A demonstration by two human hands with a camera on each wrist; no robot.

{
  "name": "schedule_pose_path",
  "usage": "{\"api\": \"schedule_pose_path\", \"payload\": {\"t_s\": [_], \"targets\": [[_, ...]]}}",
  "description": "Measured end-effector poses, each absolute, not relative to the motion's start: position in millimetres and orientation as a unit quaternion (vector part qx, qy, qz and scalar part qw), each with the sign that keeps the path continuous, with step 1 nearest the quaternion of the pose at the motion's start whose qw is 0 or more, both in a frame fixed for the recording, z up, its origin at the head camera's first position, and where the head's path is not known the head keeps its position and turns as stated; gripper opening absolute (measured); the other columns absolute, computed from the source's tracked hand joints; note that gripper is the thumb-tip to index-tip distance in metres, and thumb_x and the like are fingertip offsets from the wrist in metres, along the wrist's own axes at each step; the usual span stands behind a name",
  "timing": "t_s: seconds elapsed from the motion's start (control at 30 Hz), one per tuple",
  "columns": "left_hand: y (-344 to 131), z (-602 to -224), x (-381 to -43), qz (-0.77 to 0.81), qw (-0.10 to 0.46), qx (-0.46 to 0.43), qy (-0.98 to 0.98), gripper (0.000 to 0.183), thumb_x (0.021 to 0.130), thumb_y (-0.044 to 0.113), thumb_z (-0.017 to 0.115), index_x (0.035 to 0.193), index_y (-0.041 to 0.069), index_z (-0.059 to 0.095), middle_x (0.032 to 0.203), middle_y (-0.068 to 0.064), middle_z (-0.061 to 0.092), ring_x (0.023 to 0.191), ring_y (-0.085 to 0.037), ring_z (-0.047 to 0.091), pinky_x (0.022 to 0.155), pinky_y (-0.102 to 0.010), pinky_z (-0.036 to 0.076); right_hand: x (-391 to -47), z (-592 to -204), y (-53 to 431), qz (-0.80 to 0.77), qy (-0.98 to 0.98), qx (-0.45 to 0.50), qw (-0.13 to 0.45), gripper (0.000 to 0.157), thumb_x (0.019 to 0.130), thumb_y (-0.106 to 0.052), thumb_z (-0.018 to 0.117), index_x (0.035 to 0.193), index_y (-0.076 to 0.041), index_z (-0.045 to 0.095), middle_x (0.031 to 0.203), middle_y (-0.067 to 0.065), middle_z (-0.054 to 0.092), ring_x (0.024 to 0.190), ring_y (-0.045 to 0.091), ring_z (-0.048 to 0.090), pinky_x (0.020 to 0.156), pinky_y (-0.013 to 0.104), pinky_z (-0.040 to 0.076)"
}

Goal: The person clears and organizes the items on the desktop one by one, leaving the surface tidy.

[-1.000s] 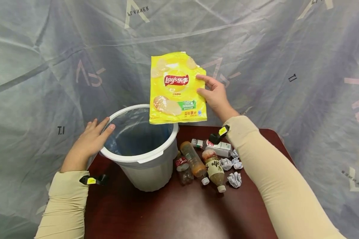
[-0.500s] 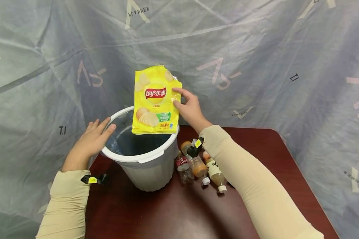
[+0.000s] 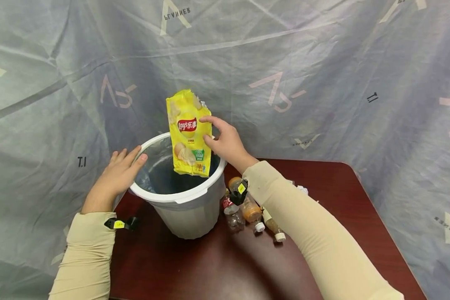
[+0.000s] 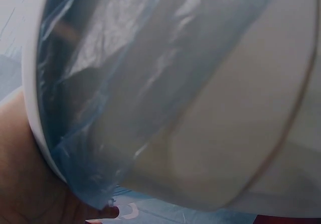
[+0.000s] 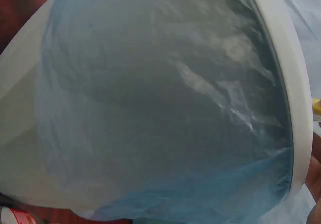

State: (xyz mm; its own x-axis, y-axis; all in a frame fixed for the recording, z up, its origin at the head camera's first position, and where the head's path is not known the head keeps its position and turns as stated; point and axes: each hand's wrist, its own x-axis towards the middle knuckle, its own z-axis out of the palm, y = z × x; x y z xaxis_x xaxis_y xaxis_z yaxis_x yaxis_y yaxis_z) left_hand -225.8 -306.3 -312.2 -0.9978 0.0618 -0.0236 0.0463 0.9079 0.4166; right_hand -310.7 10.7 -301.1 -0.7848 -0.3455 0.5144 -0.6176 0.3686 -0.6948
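My right hand (image 3: 228, 143) holds a yellow Lay's potato chip bag (image 3: 185, 137) by its right side, thumb and index finger on the front. The bag's lower end hangs inside the opening of a white trash bin (image 3: 192, 196), and its top is torn at the right. At the bin's left side my left hand (image 3: 114, 173) rests on the rim with fingers extended. In the left wrist view a bluish clear liner (image 4: 140, 63) shows through the bin's side. Only an edge of my right hand (image 5: 314, 179) appears in the right wrist view.
Right of the bin, on the dark red table (image 3: 195, 266), lie a cola bottle (image 3: 233, 217), a bottle with orange liquid (image 3: 252, 212) and a third bottle (image 3: 273, 227). My right forearm partly covers these and a crumpled paper ball (image 3: 303, 189). A grey sheet (image 3: 322, 83) hangs behind.
My right hand has carried the chip bag left and down, from above the bin's right side into its opening. The bag has turned and looks narrower. My left hand stays on the rim.
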Motion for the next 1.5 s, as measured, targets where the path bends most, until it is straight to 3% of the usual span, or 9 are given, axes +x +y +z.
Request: {"api": "schedule_pose_path", "payload": {"t_s": [0.13, 0.3, 0.9, 1.17, 1.5], "targets": [[-306.6, -311.8, -226.0, 0.214, 0.015, 0.027, 0.976, 0.083, 0.103, 0.067, 0.011, 0.164, 0.011, 0.009, 0.162, -0.037, -0.002, 0.146, -0.058, -0.013, 0.109, -0.079, 0.003, -308.0, -300.3, 12.2, 0.404, -0.83, 0.336, 0.186, 0.043, 0.097, -0.017, 0.069, 0.139, -0.021, 0.06, 0.132, 0.002, 0.061, 0.052, 0.012, 0.054, 0.062, 0.025, 0.052], [-306.5, -312.2, -228.2, 0.218, 0.012, 0.02, 0.976, 0.083, 0.102, 0.069, 0.01, 0.164, 0.013, 0.009, 0.162, -0.035, -0.001, 0.147, -0.057, -0.014, 0.109, -0.079, 0.002, -306.2, -299.6, 19.4, 0.381, -0.833, 0.341, 0.212, 0.041, 0.098, -0.022, 0.068, 0.138, -0.02, 0.06, 0.124, 0.003, 0.062, 0.07, 0.011, 0.066, 0.073, 0.027, 0.056], [-304.3, -307.9, -227.8, 0.23, 0.019, 0.018, 0.973, 0.084, 0.102, 0.069, 0.009, 0.164, 0.012, 0.007, 0.162, -0.036, -0.002, 0.147, -0.057, -0.013, 0.11, -0.079, 0.002, -332.4, -303.4, 108.0, 0.431, -0.829, 0.249, 0.252, 0.04, 0.096, -0.024, 0.07, 0.135, -0.022, 0.062, 0.121, 0.003, 0.065, 0.075, 0.02, 0.071, 0.072, 0.036, 0.058], [-305.7, -307.3, -222.9, 0.235, 0.021, 0.018, 0.972, 0.082, 0.102, 0.067, 0.009, 0.164, 0.013, 0.006, 0.162, -0.035, -0.003, 0.147, -0.055, -0.016, 0.11, -0.079, 0.002, -333.1, -318.7, 161.3, 0.436, -0.84, 0.199, 0.253, 0.038, 0.097, -0.023, 0.069, 0.135, -0.021, 0.062, 0.123, 0.005, 0.064, 0.077, 0.021, 0.072, 0.066, 0.032, 0.056], [-306.0, -309.2, -220.4, 0.232, 0.02, 0.025, 0.972, 0.082, 0.103, 0.066, 0.01, 0.164, 0.011, 0.007, 0.162, -0.036, -0.002, 0.147, -0.057, -0.014, 0.109, -0.079, 0.002, -338.1, -354.2, 221.1, 0.408, -0.867, 0.144, 0.246, 0.039, 0.097, -0.027, 0.069, 0.135, -0.018, 0.062, 0.126, 0.01, 0.063, 0.091, 0.03, 0.071, 0.079, 0.047, 0.057]]}}
